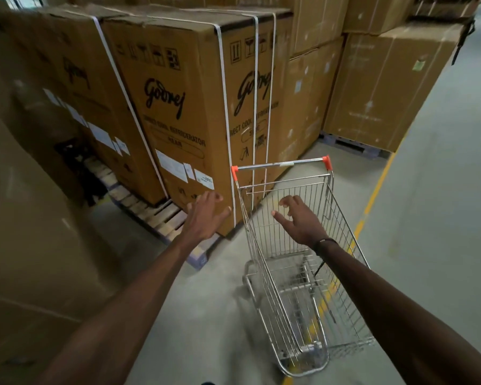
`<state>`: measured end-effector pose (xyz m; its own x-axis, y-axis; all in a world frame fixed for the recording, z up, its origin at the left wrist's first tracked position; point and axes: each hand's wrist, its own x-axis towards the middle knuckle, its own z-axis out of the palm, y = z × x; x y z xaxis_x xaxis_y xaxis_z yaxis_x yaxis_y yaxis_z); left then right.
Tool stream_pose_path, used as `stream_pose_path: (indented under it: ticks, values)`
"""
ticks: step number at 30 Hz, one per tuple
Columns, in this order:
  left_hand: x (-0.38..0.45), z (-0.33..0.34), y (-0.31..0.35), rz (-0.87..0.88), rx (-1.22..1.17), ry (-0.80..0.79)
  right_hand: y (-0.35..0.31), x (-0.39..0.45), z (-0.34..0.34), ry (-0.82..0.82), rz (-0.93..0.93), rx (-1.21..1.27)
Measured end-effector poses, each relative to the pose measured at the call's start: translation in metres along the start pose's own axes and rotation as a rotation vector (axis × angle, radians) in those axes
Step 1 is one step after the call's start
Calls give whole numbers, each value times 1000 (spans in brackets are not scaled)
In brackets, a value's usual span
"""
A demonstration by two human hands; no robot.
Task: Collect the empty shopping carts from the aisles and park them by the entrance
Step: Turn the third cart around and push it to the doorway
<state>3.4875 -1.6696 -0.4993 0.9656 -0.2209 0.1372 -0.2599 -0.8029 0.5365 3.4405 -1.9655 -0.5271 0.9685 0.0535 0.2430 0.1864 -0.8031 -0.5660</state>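
an empty wire cart (297, 262) with orange handle caps stands on the floor (433, 218) beside strapped boxes (178, 107), handle at its far end, long axis running away. left hand (206, 218) and right hand (300, 220) reach out, fingers spread, holding nothing.

Silver cart (297, 245), orange handle caps (234, 171)

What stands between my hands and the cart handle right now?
Nothing visible. Both hands are open and reaching: the left hand is beside the cart's left rim, the right hand above the empty basket. The handle lies at the cart's far end, with only open air between.
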Motion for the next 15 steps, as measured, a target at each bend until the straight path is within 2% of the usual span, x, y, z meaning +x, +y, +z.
stream_pose_path:
  ticks: [7,15]
  values:
    - [111,22,-27,35,-13,-43,32,81,31,-6,59,3]
    - [268,52,-74,182,-52,-131,54,182,73,31,194,-44]
